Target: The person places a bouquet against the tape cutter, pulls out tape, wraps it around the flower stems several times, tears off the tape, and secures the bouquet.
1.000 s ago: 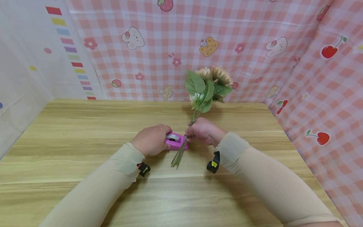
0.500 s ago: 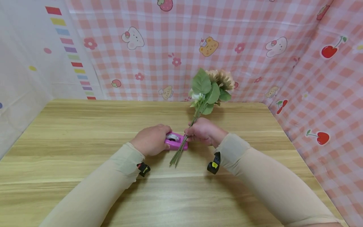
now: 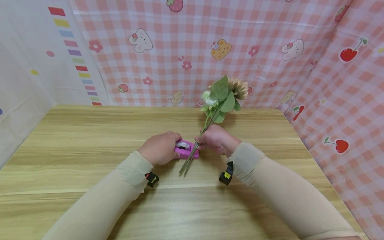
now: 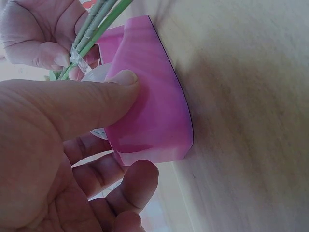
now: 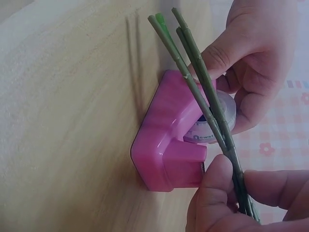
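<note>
My left hand (image 3: 159,148) grips a pink tape dispenser (image 3: 185,153) standing on the wooden table. In the left wrist view its thumb lies along the dispenser's side. A roll of clear tape (image 5: 216,121) sits inside the dispenser. My right hand (image 3: 219,139) pinches the stems (image 5: 193,63) of a small artificial bouquet (image 3: 221,89) between thumb and fingers. Its cream and white blooms with green leaves lean up and to the right, while the stem ends cross over the dispenser's front. Clear tape (image 4: 80,63) runs from the roll to the stems at the pinching fingers.
The wood-grain table (image 3: 90,133) spreads out around both hands. A pink checked cloth (image 3: 168,43) hangs behind it, and another (image 3: 354,110) along the right side. White cloth (image 3: 27,66) hangs at the left. Each wrist wears a black camera strap (image 3: 226,173).
The bouquet has turned in my right fingers: the leaves have swung to the right and a white bloom now shows more at the left. My left hand and the dispenser have stayed put.
</note>
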A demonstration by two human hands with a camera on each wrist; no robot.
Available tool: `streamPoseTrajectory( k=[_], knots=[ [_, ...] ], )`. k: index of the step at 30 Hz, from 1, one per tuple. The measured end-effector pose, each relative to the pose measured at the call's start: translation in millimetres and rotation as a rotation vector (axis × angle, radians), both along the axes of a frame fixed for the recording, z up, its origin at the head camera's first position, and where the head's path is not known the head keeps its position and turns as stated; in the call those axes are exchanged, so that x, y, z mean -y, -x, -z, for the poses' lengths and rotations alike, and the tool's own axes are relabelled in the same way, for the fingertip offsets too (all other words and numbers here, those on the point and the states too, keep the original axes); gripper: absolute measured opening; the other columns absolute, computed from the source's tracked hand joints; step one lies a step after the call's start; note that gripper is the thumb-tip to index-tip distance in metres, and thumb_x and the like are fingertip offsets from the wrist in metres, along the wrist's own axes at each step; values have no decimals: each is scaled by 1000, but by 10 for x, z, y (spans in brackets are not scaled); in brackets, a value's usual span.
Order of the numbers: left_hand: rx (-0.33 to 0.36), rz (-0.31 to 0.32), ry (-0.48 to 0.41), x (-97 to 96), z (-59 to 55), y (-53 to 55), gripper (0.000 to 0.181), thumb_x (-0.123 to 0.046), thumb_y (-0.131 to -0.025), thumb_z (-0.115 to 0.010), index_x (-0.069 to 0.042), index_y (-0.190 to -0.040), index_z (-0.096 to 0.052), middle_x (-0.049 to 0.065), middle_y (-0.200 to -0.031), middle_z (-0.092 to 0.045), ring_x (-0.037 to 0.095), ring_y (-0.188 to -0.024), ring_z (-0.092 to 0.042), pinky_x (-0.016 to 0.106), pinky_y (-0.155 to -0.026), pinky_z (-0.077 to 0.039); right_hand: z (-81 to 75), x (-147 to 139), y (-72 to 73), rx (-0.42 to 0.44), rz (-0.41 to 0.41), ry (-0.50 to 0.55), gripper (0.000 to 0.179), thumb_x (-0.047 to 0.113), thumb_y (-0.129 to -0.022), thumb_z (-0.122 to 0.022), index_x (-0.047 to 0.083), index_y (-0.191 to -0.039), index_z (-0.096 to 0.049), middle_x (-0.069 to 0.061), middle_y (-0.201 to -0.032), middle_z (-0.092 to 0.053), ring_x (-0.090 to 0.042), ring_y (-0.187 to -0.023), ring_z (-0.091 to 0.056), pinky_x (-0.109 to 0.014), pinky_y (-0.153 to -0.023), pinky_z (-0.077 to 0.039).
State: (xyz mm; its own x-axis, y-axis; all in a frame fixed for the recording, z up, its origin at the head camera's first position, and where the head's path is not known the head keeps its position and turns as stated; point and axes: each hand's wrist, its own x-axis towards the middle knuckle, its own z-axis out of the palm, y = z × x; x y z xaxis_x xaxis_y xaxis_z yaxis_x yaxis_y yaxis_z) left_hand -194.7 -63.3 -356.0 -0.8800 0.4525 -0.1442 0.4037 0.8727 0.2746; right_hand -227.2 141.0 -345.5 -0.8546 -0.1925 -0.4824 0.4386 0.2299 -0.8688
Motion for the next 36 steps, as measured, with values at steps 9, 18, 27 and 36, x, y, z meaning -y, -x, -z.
streamPoseTrajectory(
  k=[9,18,27,36],
  knots=[
    [2,-4,1,-1,14,9,53,-31,-96,-78,-10,-141,-61,9,-131,-68,24,-111,-68,47,-101,-57,0,4,-17,31,31,46,26,-11,-97,-57,9,-84,-46,-6,-83,-59,-15,-71,-61,-26,-70,-61],
    [11,-10,1,-12,16,14,53,-33,-96,-78,-12,-141,-61,7,-131,-68,24,-111,-67,47,-102,-57,-6,18,-4,70,118,55,14,-4,-99,-49,2,-90,-58,-7,-80,-62,-18,-67,-57,-26,-61,-54],
    [4,-7,4,-10,14,12,52,-33,-97,-77,-12,-141,-61,7,-130,-68,24,-109,-67,47,-102,-57,33,-1,13,51,74,55,22,9,-104,-61,5,-83,-56,-3,-70,-58,-13,-62,-56,-22,-58,-53],
    [14,-13,-6,1,22,15,53,-33,-97,-77,-11,-141,-61,7,-130,-68,24,-110,-68,47,-102,-57,45,3,31,66,84,87,19,2,-105,-57,9,-89,-48,-3,-76,-55,-15,-63,-57,-23,-58,-56]
  ],
)
